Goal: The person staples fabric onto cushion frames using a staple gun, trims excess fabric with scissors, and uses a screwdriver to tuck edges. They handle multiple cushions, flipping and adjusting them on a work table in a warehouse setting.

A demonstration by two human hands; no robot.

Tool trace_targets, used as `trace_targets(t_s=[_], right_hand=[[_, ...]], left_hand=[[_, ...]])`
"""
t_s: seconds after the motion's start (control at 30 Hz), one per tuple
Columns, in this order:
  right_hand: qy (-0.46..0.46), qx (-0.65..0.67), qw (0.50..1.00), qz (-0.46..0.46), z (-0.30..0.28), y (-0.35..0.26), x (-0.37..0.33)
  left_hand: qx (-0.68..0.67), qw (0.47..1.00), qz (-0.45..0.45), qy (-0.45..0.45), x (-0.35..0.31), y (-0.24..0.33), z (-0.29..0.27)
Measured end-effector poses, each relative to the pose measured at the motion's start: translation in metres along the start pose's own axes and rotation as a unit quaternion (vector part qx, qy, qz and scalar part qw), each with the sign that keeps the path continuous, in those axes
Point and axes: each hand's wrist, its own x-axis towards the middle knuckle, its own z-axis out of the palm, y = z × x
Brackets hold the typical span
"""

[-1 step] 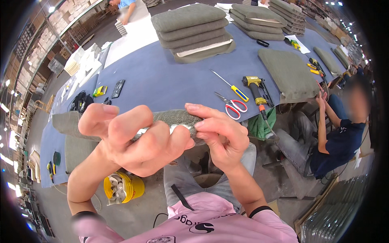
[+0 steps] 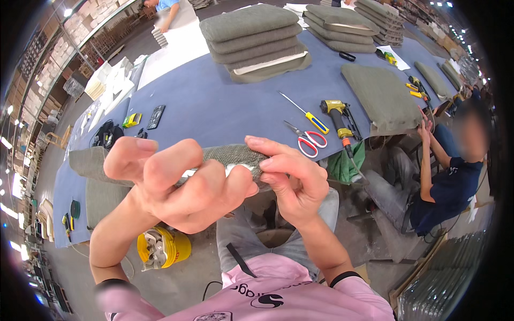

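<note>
Here you are with a grey-green cushion [image 2: 230, 154] up in front of you, over the near edge of the blue worktop [image 2: 214, 107]. Your right hand [image 2: 297, 187] has its right end, thumb and forefinger pinching the fabric at the corner. Your left hand [image 2: 174, 195] reaches across the cushion's middle, fingers curled and spread apart; whether they grip anything underneath, I cannot tell.

So how far along are you? Cloth lies over the upper side, and that much looks done; but a white strip [image 2: 231, 169] shows along the side facing you, so I'd judge this edge is left open. Beyond the cushion rises a stack [image 2: 251, 40] of like pieces, mostly wrapped, with white showing low in it. To the cushion's right, out of your hands, lie the red-handled scissors [image 2: 308, 142] and, farther right, a pneumatic gun [image 2: 335, 115].

Now the containers! On the floor, below and left of the cushion, stands a yellow bucket [image 2: 179, 251] holding pale scraps [image 2: 155, 254]. Beyond the cushion's left half sits a small yellow-and-green box [image 2: 132, 120]; its contents can't be made out.
</note>
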Motion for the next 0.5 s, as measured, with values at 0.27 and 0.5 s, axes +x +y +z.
trace_targets(t_s=[0.27,0.5], right_hand=[[-0.013,-0.052,0.998,-0.016,0.0,-0.004,-0.003],[-0.075,-0.07,0.994,-0.032,-0.002,-0.012,0.005]], left_hand=[[0.009,0.999,-0.008,-0.031,0.001,0.002,-0.01],[-0.025,1.0,-0.007,-0.013,-0.002,0.001,-0.013]])
